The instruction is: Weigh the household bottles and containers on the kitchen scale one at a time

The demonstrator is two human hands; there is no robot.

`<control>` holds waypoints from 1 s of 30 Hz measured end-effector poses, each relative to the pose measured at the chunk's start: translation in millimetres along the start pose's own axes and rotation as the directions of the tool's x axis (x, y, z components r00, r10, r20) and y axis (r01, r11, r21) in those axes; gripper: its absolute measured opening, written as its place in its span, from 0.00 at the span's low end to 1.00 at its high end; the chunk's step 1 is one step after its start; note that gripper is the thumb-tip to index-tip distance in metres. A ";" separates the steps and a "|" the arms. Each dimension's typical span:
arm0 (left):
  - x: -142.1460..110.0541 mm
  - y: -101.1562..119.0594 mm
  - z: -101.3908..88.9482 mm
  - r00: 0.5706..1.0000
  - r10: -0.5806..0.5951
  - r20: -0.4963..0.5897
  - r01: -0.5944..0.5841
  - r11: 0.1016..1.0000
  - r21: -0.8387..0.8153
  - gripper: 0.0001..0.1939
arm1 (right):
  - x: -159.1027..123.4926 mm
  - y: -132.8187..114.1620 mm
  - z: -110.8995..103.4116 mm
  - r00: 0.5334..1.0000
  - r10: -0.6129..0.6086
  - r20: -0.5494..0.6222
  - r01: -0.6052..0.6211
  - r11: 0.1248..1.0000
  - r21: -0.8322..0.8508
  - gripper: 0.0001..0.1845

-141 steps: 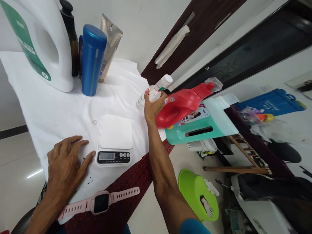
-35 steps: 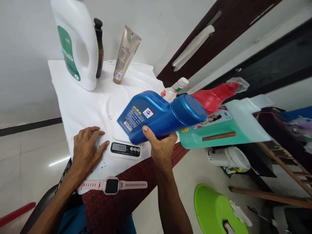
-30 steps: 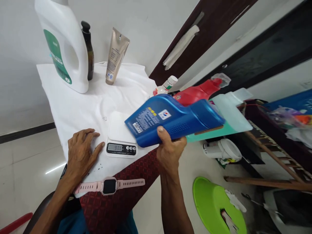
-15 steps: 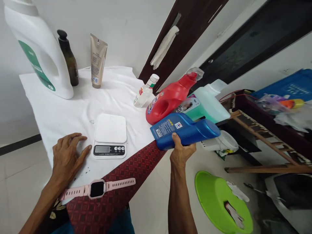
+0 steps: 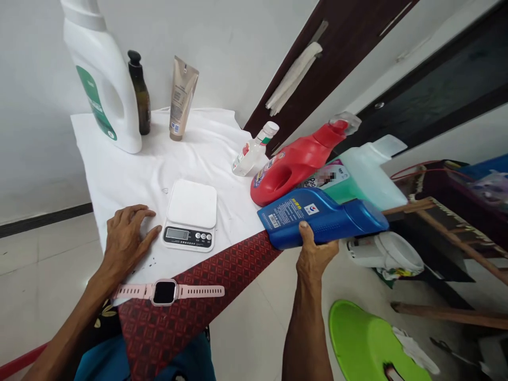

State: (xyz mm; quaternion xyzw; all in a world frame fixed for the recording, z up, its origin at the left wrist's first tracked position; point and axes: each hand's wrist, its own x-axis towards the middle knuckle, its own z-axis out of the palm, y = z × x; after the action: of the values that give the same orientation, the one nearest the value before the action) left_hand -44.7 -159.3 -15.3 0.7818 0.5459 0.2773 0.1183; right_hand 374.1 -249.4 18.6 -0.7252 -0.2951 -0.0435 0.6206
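Observation:
My right hand [image 5: 315, 256] grips a blue bottle [image 5: 323, 217], held on its side at the table's right edge, against a teal jug [image 5: 363, 174] and a red detergent bottle [image 5: 297, 161]. A small clear bottle with a white cap [image 5: 254, 151] lies just beyond the red one. My left hand [image 5: 127, 238] rests flat on the white cloth [image 5: 130, 174], fingers spread, beside a white kitchen scale [image 5: 191, 214] with nothing on its platform. A pink smartwatch [image 5: 166, 291] lies near the front edge.
At the back of the table stand a large white jug [image 5: 103, 84], a dark pump bottle [image 5: 142, 95] and a beige tube [image 5: 181, 98]. A green basin [image 5: 373, 344] sits on the floor at the right. A wooden rack [image 5: 448, 238] stands beyond the table.
My right hand lifted the blue bottle off the scale and carried it right and down to the table's edge beside the red and teal bottles. The left hand stayed put.

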 end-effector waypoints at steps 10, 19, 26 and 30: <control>-5.1 -5.6 8.4 0.997 0.045 -0.060 -0.047 0.998 -0.037 0.19 | -36.1 0.6 -4.8 0.978 0.154 0.140 -0.121 0.968 -0.222 0.54; -6.7 -7.0 9.9 0.997 0.049 -0.065 -0.052 0.997 -0.049 0.17 | -31.8 10.9 -8.5 0.976 0.168 0.140 -0.098 0.908 -0.408 0.48; -6.4 -7.4 9.5 0.996 0.065 -0.068 -0.069 0.996 -0.052 0.18 | -19.7 7.5 -13.5 0.976 0.173 0.132 -0.102 0.898 -0.427 0.51; -6.5 -7.2 10.2 0.996 0.051 -0.066 -0.055 0.997 -0.061 0.17 | -28.1 4.5 -13.9 0.962 0.234 0.143 -0.157 0.896 -0.415 0.55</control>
State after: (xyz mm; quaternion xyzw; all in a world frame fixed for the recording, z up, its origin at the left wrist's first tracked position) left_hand -46.3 -161.3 -29.2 0.7825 0.5195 0.3225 0.1177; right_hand 357.3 -273.1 5.7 -0.8633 -0.2629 0.0290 0.4298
